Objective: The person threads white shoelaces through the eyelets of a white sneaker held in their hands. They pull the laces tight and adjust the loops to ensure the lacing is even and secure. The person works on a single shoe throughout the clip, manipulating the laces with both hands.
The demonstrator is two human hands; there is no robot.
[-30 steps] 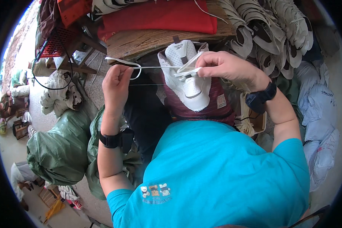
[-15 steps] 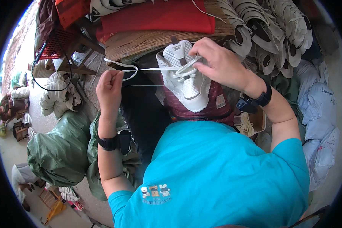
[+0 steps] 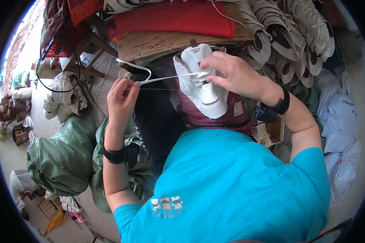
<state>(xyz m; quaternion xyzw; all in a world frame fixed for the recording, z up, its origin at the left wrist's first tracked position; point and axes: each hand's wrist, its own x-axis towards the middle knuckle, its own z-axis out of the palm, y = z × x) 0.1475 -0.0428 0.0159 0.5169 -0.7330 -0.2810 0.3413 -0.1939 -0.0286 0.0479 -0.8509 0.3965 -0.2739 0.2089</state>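
A white shoe upper [image 3: 209, 99] lies on a maroon striped cloth [image 3: 186, 107] over my lap, its tongue toward the bench. My left hand [image 3: 123, 95] pinches a flat white shoelace [image 3: 162, 79], which stretches taut across to the lacing of the shoe upper; a loose end curls up beyond my fingers. Over the eyelets my right hand [image 3: 227, 73] is closed, thumb and fingers pinching the lace close to the shoe upper. A thin pale thread runs below the lace.
Beyond the shoe stands a wooden bench [image 3: 150, 45] with a red cloth [image 3: 174, 24]. Rows of stacked shoe uppers [image 3: 278, 32] fill the far right. Green sacks [image 3: 63, 156] lie at left, white sacks [image 3: 340, 121] at right. A box of laces [image 3: 267, 133] sits by my right side.
My left hand has shifted slightly right and down with the lace. The lace loop my right hand held above the eyelets has been drawn smaller.
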